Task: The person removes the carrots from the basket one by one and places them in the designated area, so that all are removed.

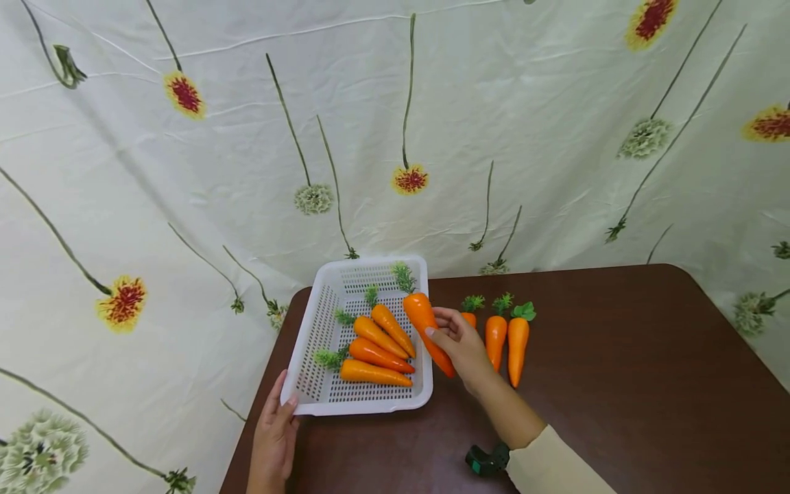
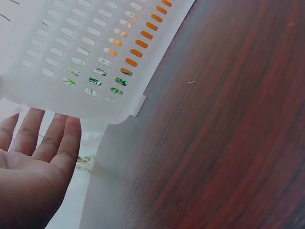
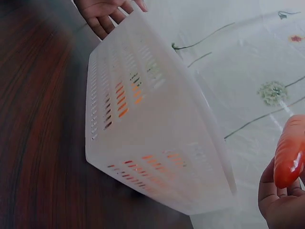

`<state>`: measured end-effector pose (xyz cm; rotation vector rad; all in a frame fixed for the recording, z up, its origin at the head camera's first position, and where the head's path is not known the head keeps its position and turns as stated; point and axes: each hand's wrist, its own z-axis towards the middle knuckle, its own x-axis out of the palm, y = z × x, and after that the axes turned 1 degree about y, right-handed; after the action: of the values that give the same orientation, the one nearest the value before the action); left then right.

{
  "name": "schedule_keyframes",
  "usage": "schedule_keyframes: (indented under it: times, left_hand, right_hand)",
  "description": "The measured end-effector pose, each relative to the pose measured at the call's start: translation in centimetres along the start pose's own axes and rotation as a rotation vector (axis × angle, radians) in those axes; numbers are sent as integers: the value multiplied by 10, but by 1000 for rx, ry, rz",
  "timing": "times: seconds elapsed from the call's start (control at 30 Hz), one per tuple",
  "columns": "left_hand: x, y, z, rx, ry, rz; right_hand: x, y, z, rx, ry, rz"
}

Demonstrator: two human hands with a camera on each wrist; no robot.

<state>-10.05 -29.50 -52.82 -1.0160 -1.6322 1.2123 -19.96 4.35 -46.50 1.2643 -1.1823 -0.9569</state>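
Observation:
My left hand (image 1: 276, 433) grips the near left corner of a white perforated plastic basket (image 1: 358, 409), thumb over the rim. Its fingers (image 2: 69, 140) reach to the basket's outer side in the left wrist view. Several orange carrots (image 1: 376, 372) with green tops lie inside the basket. Above the right rim, my right hand (image 1: 464, 351) pinches another carrot (image 1: 422, 314) between thumb and fingers, its leafy top pointing away. That carrot's tip (image 3: 287, 175) shows in the right wrist view. Three carrots (image 1: 517, 350) lie on the table to the right, one partly hidden by my right hand.
The dark brown wooden table (image 1: 617, 343) extends to the right. Behind it hangs a pale cloth (image 1: 543, 123) with a flower print. A black strapped device (image 1: 484, 460) is on my right wrist, beside a cream sleeve (image 1: 549, 460).

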Motion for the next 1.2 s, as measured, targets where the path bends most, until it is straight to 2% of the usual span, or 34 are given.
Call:
schedule_keyframes:
  times: [0.2, 0.5, 0.8, 1.2]
  left_hand:
    - [2, -2, 0, -14, -7, 5]
    - [2, 0, -1, -18, 3, 10]
    - [1, 2, 0, -8, 14, 7]
    - [2, 2, 0, 0, 17, -10]
  right_hand:
    - [-16, -3, -6, 22, -53, 47]
    - [-43, -10, -10, 60, -103, 59]
    - [-68, -16, -10, 107, -197, 42]
    - [-101, -23, -17, 150, -284, 36]
